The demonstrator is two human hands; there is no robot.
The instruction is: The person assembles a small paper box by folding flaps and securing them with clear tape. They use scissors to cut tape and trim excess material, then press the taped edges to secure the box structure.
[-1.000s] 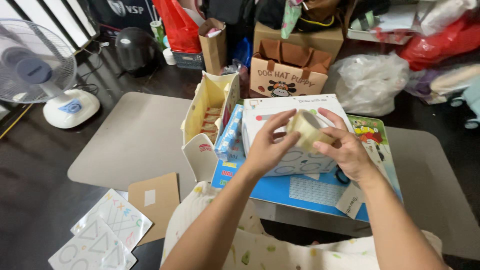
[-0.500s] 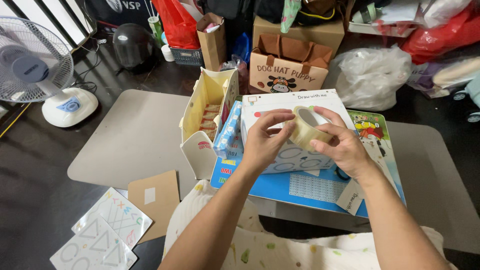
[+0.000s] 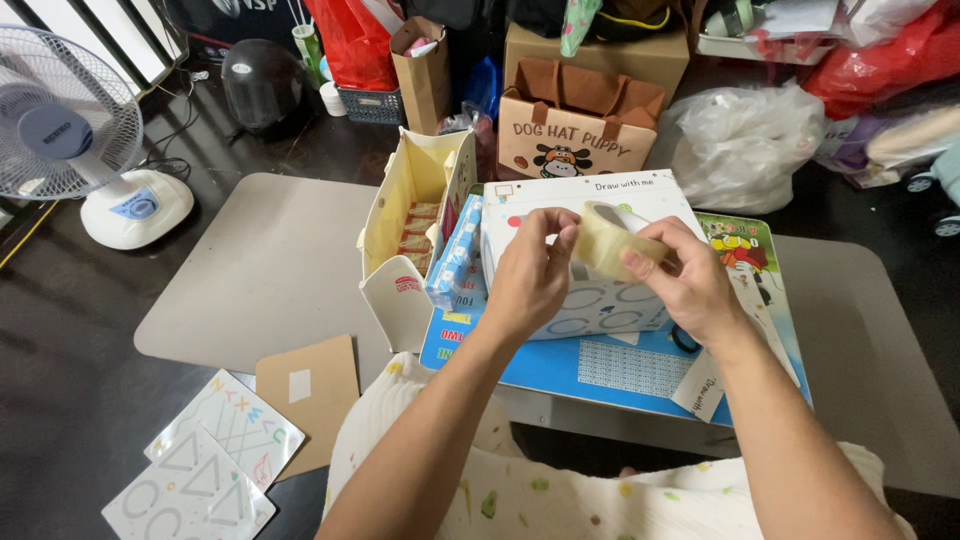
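Roll of clear tape point(image 3: 608, 238), a translucent yellowish ring, held above the middle of the low grey surface point(image 3: 270, 270). Right hand point(image 3: 690, 290): fingers closed around the roll's right side. Left hand point(image 3: 532, 278): thumb and forefinger pinched at the roll's left edge, possibly on the loose tape end, though the view is too small to confirm.

Directly beneath the hands, a white cardboard box point(image 3: 590, 210) printed with traced circles rests on a flat, glossy blue board point(image 3: 600, 375); a colourful picture sheet point(image 3: 745, 255) projects to its right. Touching the box on the left, an open cream carton point(image 3: 415, 215) stands upright, its flap hanging toward the near side, with a blue-and-white packet point(image 3: 458, 258) wedged between the two.

On the dark floor point(image 3: 60, 360), near left: a brown card panel point(image 3: 305, 395) and white stencil sheets point(image 3: 215, 455). Far left: a white electric fan point(image 3: 75, 130). Beyond the surface: a brown paper gift bag point(image 3: 575, 130), a crumpled clear plastic bag point(image 3: 745, 145) and a black helmet point(image 3: 262, 85).
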